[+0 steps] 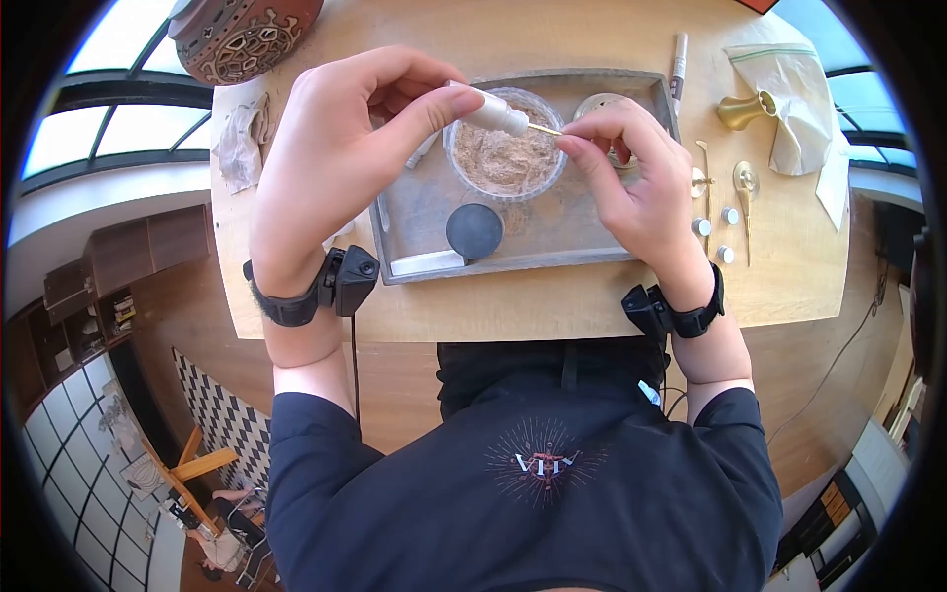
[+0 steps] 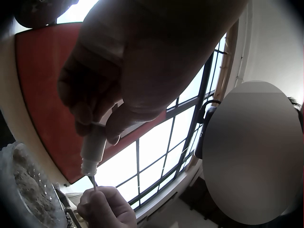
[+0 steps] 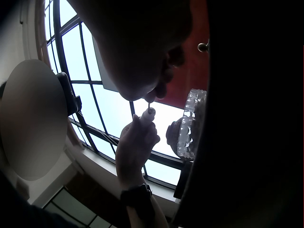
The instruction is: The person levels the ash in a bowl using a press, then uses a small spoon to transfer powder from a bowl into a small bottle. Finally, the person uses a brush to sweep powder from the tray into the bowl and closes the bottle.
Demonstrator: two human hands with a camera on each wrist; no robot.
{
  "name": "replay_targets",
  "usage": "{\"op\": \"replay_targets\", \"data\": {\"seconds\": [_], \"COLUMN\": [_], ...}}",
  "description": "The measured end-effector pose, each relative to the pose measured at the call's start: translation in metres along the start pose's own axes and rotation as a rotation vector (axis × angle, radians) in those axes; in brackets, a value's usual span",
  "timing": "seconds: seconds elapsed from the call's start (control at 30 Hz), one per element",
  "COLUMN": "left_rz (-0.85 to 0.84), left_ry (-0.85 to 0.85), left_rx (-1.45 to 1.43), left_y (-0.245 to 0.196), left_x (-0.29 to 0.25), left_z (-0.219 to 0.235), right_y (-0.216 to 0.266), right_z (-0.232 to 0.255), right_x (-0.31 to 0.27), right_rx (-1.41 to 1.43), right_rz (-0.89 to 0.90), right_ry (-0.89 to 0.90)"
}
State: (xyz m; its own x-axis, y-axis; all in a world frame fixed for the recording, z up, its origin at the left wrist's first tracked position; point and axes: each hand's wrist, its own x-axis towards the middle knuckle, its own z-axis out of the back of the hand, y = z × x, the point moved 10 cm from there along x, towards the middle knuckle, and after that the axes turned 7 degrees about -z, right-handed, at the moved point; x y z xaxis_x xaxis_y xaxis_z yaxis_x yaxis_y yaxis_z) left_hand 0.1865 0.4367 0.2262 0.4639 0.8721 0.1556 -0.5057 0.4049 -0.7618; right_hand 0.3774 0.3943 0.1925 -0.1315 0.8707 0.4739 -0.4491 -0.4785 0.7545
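Note:
My left hand (image 1: 335, 158) holds a small white bottle (image 1: 493, 113) between thumb and fingers, tipped with its neck to the right. In my right hand (image 1: 636, 173), thumb and forefinger pinch a thin brass-coloured stick (image 1: 545, 129). The stick's far end is at the bottle's mouth. In the left wrist view the bottle (image 2: 93, 145) points down toward the right fingers. Below both hands stands a clear ridged bowl (image 1: 501, 196) with pale brown powder (image 1: 508, 163) in it. A round metal container (image 1: 597, 103) is partly hidden behind the right hand.
The bowl stands in a grey tray (image 1: 562, 240) with a dark round disc (image 1: 475, 231) and a white bar (image 1: 426, 263). To the right are a brass vase (image 1: 740, 111), long brass tools (image 1: 747, 212) and small caps (image 1: 730, 215). A patterned pot (image 1: 242, 44) and crumpled cloth (image 1: 242, 148) are left.

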Motion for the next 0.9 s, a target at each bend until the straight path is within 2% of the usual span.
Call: {"op": "replay_targets", "data": {"seconds": [0.6, 0.9], "left_rz": [-0.020, -0.034], "left_ry": [0.006, -0.004], "left_rx": [-0.061, -0.045], "left_y": [-0.002, 0.001], "left_x": [0.001, -0.005], "left_z": [-0.006, 0.015], "right_y": [-0.003, -0.016], "right_z": [-0.003, -0.004], "right_x": [-0.003, -0.005], "right_rx": [0.022, 0.110], "right_rz": [-0.028, -0.099], "right_ry": [-0.020, 0.004]}}
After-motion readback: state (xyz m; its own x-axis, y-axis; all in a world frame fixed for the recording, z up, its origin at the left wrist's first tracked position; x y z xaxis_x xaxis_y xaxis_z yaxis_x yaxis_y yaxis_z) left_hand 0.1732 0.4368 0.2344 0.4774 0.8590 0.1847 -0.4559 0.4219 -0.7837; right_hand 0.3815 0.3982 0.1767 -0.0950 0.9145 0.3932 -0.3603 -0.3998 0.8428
